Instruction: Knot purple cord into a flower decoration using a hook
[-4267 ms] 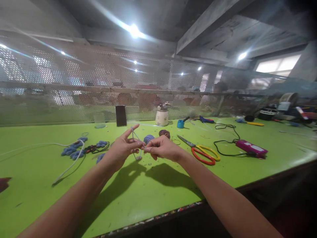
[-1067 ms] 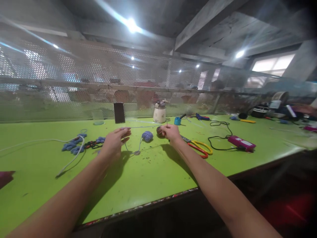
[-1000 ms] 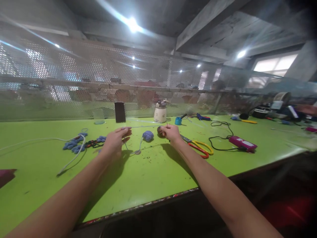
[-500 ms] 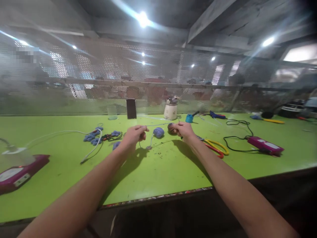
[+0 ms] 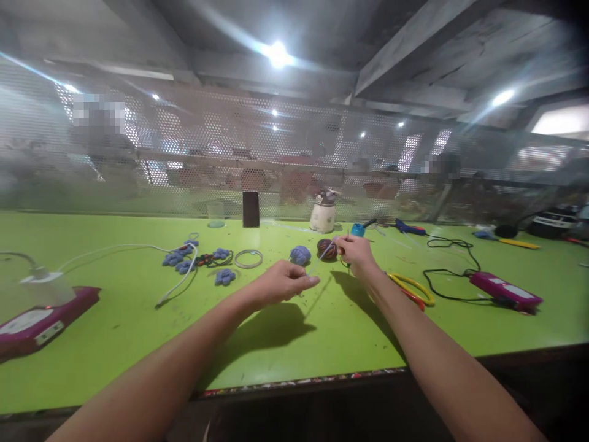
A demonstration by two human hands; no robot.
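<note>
A thin strand of blue yarn (image 5: pixel 321 256) runs taut and slanting between my hands. The thumb and fingers of my left hand (image 5: pixel 289 281) pinch its lower end above the table. My right hand (image 5: pixel 355 250), farther off to the right, pinches the upper end. Just behind my left hand lies a ball of blue yarn (image 5: pixel 300 255). A dark multicoloured yarn ball (image 5: pixel 326 250) sits beside it, close to my right fingertips. Left of my hands are a blue crocheted flower (image 5: pixel 225 277), a thin ring (image 5: pixel 248 259) and a cluster of similar flowers (image 5: pixel 180 258).
Scissors (image 5: pixel 416 288) with yellow and red handles lie partly behind my right forearm. Farther back are a teal pot (image 5: pixel 358 229), a bottle (image 5: pixel 323 213), a phone (image 5: pixel 251 209) and a blue glue gun (image 5: pixel 409 227). Magenta power strips (image 5: pixel 505 291) and cables lie on both sides.
My left hand has moved right and nearer to me, uncovering the ring and the single flower. The yarn between my hands now slants where it ran nearly level. The view has shifted slightly.
</note>
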